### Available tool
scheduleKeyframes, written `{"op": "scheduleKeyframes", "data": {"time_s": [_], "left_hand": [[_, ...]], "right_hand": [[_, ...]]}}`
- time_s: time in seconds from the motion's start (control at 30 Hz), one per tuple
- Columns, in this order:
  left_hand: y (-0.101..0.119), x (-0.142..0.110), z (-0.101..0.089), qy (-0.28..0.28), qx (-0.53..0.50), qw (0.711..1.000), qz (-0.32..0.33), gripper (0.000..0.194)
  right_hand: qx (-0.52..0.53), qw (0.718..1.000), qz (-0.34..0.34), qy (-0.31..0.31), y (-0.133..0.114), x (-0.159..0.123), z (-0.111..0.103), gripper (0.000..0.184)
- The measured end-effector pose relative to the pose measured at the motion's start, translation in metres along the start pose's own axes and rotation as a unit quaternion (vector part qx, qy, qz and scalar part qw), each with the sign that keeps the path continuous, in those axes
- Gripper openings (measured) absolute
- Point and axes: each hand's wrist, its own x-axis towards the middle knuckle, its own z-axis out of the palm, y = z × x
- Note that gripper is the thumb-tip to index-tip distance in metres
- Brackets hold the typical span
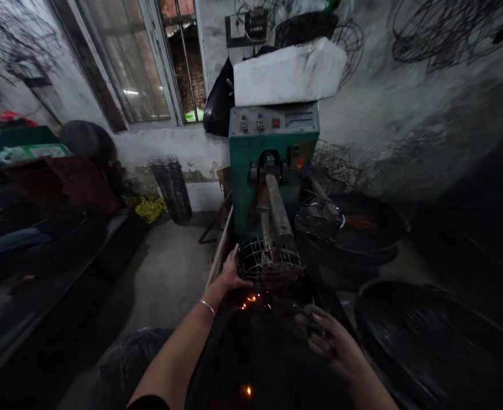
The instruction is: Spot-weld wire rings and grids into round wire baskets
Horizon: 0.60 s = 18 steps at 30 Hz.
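Observation:
A round wire basket (272, 265) with an open grid of thin metal rods sits around the lower arm of a green spot welding machine (245, 188). My left hand (233, 273) grips the basket's left side, fingers along the outside and thumb toward the front. Just below the basket, orange sparks (253, 299) fly, with another bright spark lower down. To the right, apart from the basket, my right hand (328, 339) is closed and slightly blurred. Something thin and dark shows at its fingers, but I cannot make out what it is. The machine's thick upper arm (279, 210) reaches down over the basket.
A white foam block (289, 71) lies on top of the machine. Wide dark pans (349, 228) stand at the right, and another large dark round container (426, 336) is nearer. A roll of wire mesh (172, 188) leans by the wall. Wire bundles (127, 359) lie at lower left.

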Motion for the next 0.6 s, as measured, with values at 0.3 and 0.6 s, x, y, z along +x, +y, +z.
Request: {"op": "scheduleKeyframes", "data": {"time_s": [0.3, 0.6], "left_hand": [[0.037, -0.027, -0.028, 0.021, 0.116, 0.987, 0.107, 0.12], [0.06, -0.031, -0.012, -0.015, 0.14, 0.969, 0.204, 0.112]], "right_hand": [[-0.098, 0.97, -0.039, -0.22, -0.029, 0.014, 0.052, 0.058], [-0.786, 0.582, -0.169, -0.122, -0.028, 0.04, 0.083, 0.035]]}}
